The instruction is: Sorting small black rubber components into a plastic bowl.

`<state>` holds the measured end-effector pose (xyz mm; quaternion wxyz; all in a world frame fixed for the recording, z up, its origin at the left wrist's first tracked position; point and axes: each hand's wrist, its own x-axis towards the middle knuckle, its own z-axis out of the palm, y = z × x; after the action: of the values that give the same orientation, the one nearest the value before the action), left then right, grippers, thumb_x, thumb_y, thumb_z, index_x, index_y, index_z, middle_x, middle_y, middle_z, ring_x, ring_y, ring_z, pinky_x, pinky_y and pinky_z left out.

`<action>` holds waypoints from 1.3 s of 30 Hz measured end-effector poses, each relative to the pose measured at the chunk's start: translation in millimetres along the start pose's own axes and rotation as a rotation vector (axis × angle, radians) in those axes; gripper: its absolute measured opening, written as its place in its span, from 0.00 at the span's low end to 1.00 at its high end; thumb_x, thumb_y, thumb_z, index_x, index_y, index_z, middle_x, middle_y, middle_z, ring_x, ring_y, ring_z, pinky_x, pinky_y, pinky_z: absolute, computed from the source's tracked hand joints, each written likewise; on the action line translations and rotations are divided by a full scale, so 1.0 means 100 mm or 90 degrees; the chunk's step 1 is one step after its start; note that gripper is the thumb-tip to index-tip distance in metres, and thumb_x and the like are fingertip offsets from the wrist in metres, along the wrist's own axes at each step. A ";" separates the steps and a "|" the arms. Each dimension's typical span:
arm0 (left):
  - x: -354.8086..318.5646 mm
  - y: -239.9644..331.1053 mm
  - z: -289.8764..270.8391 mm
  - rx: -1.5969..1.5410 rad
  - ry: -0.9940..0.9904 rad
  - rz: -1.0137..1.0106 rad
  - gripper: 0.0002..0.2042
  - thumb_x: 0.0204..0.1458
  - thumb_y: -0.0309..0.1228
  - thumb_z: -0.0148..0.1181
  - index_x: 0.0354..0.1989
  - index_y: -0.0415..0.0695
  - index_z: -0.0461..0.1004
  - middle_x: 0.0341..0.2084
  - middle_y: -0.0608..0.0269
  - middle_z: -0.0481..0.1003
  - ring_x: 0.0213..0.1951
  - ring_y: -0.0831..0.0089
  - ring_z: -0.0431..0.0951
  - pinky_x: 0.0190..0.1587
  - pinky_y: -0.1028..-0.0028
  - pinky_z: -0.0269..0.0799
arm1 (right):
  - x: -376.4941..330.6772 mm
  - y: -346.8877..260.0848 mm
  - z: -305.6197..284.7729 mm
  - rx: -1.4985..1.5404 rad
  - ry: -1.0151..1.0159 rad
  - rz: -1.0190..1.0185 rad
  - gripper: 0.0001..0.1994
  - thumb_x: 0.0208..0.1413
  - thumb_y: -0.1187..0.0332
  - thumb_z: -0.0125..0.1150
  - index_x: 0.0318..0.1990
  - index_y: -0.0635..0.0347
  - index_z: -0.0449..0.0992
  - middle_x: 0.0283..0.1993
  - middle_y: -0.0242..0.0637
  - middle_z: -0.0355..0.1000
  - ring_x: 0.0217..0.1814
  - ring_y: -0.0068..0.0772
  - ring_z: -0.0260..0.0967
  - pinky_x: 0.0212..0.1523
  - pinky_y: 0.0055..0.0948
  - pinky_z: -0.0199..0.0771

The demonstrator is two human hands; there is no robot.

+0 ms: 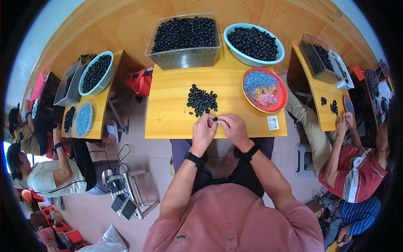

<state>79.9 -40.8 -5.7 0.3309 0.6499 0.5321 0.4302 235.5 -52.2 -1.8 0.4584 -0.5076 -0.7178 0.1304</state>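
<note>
I see a smooth yellow wood-look table [168,119] in the middle of the frame, its long front edge running left to right. People sit at other yellow tables at the left and right of the frame. At the top middle, a see-through plastic bin [191,60], boxy with straight sides, is full of black bits. Just right of it is a round pale blue bowl [278,60], full of black bits too. Below that bowl, a round red tray [282,100] with a flower picture holds thin, shiny blue-grey sticks [258,82]. In the center, a loose pile [201,100] of round, stubby black bits lies on the wood; some show holes. Just under it are the left hand [203,131] and the right hand [234,130], close together. Between their fingertips, near the center, is one small black bit [215,119]. The left hand pinches it. The right hand's fingers are narrow and right up against it, but I can't tell if they grip it. Fingers cover part of it, so I can't tell which way it points or its long side.
</note>
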 end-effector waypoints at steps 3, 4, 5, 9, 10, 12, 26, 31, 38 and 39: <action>0.00 0.00 0.01 0.013 0.015 0.019 0.08 0.50 0.22 0.66 0.38 0.37 0.78 0.23 0.55 0.76 0.25 0.65 0.78 0.31 0.68 0.75 | 0.00 -0.02 -0.01 -0.004 0.005 -0.017 0.04 0.54 0.72 0.66 0.35 0.62 0.79 0.33 0.40 0.77 0.36 0.45 0.76 0.38 0.39 0.75; 0.00 0.00 0.01 0.015 0.020 0.031 0.08 0.50 0.22 0.66 0.38 0.37 0.78 0.23 0.55 0.76 0.25 0.65 0.77 0.31 0.68 0.75 | 0.00 -0.03 -0.01 -0.004 0.006 -0.023 0.04 0.54 0.72 0.66 0.35 0.62 0.79 0.33 0.40 0.77 0.35 0.44 0.76 0.38 0.38 0.75; -0.01 0.00 0.01 0.014 0.021 0.031 0.08 0.50 0.22 0.66 0.38 0.37 0.78 0.23 0.55 0.76 0.25 0.65 0.77 0.31 0.68 0.75 | 0.00 -0.04 -0.01 -0.004 0.008 -0.029 0.04 0.53 0.72 0.66 0.35 0.62 0.79 0.33 0.40 0.77 0.35 0.44 0.76 0.38 0.38 0.75; -0.01 -0.01 -0.01 0.010 0.007 0.036 0.07 0.51 0.22 0.65 0.39 0.38 0.78 0.24 0.55 0.76 0.25 0.65 0.77 0.31 0.68 0.74 | 0.00 -0.07 -0.02 0.019 0.001 -0.001 0.04 0.53 0.73 0.66 0.35 0.62 0.79 0.33 0.40 0.77 0.35 0.44 0.76 0.37 0.38 0.75; -0.01 0.00 -0.02 0.008 0.000 0.042 0.07 0.51 0.21 0.65 0.39 0.38 0.78 0.24 0.55 0.76 0.25 0.65 0.77 0.31 0.68 0.74 | 0.00 -0.09 -0.03 0.014 0.004 -0.006 0.05 0.53 0.73 0.67 0.36 0.62 0.79 0.33 0.40 0.77 0.35 0.44 0.76 0.37 0.38 0.75; -0.02 0.03 -0.03 -0.001 -0.011 0.043 0.07 0.52 0.21 0.65 0.40 0.38 0.78 0.24 0.55 0.76 0.26 0.65 0.77 0.31 0.68 0.74 | -0.01 -0.08 -0.02 0.008 0.005 -0.010 0.05 0.53 0.73 0.67 0.36 0.62 0.79 0.33 0.40 0.77 0.34 0.44 0.76 0.37 0.38 0.75; -0.03 0.01 -0.03 -0.013 -0.017 0.025 0.08 0.53 0.24 0.67 0.41 0.39 0.79 0.28 0.54 0.78 0.27 0.65 0.78 0.33 0.67 0.75 | -0.04 -0.05 -0.03 0.045 0.021 0.122 0.04 0.57 0.72 0.65 0.35 0.63 0.79 0.33 0.45 0.78 0.35 0.48 0.77 0.36 0.38 0.76; -0.02 0.02 -0.03 -0.006 -0.013 0.041 0.08 0.53 0.24 0.67 0.40 0.39 0.79 0.27 0.55 0.78 0.26 0.64 0.78 0.32 0.67 0.75 | -0.04 -0.03 -0.02 0.051 0.023 0.116 0.04 0.56 0.71 0.66 0.35 0.61 0.80 0.33 0.43 0.78 0.34 0.47 0.77 0.36 0.38 0.76; -0.03 0.02 -0.04 0.003 -0.017 0.046 0.08 0.52 0.24 0.67 0.40 0.39 0.78 0.26 0.55 0.77 0.26 0.65 0.77 0.32 0.67 0.74 | -0.02 -0.05 -0.01 -0.043 0.043 -0.052 0.05 0.53 0.73 0.67 0.37 0.61 0.81 0.32 0.39 0.78 0.32 0.43 0.76 0.34 0.37 0.75; -0.03 0.02 -0.04 0.001 -0.021 0.041 0.08 0.52 0.24 0.67 0.40 0.40 0.78 0.26 0.55 0.77 0.26 0.65 0.77 0.31 0.67 0.74 | -0.02 -0.07 -0.01 -0.042 0.042 -0.052 0.05 0.53 0.73 0.67 0.37 0.61 0.81 0.32 0.39 0.78 0.32 0.43 0.76 0.34 0.37 0.75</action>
<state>77.3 -44.1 -3.2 0.3251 0.6739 0.5054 0.4298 232.2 -57.5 2.1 0.4697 -0.4970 -0.7262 0.0708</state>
